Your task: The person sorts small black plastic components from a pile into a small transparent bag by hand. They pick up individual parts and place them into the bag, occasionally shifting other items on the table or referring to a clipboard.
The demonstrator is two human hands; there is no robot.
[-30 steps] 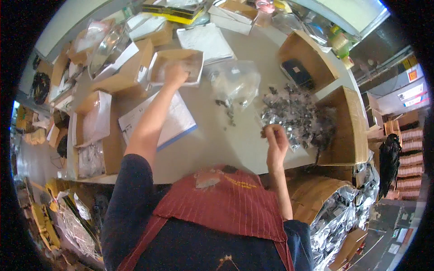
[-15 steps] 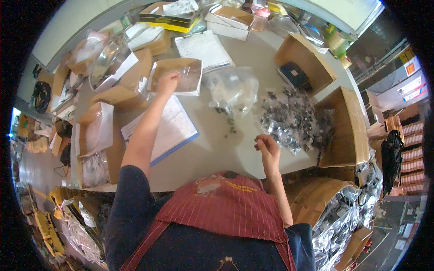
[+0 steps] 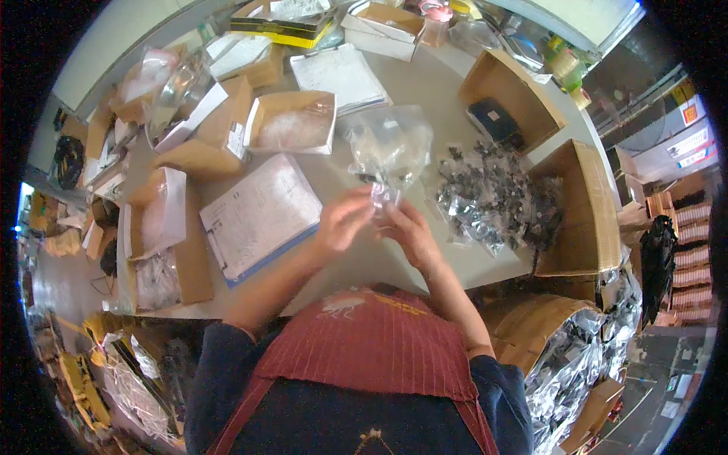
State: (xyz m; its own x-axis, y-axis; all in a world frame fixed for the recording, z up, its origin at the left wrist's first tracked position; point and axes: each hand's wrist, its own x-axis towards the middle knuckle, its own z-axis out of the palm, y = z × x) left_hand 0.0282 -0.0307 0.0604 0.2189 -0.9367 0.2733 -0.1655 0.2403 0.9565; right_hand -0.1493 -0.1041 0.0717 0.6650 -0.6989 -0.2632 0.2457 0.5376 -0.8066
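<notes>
Both hands meet above the middle of the table, at a small clear plastic bag (image 3: 384,195). My left hand (image 3: 346,220), smeared by motion, pinches the bag from its left side. Closed fingers of my right hand (image 3: 409,233) touch the bag's lower right part; whatever they pinch is hidden. Just beyond stands a larger clear plastic bag (image 3: 390,144), with small dark parts by its mouth, partly covered by my hands. To the right lies a heap of small bagged dark parts (image 3: 485,189).
Left of my hands lies a clipboard with papers (image 3: 262,216). Behind it, an open box (image 3: 327,125) holds small clear bags. Cardboard boxes (image 3: 580,220) stand on their sides at the right, one with a dark item (image 3: 493,121) inside. More papers (image 3: 337,76) lie further back.
My left hand has come from the box of clear bags to the table's middle, bringing a small bag. My right hand has moved left and forward to meet it.
</notes>
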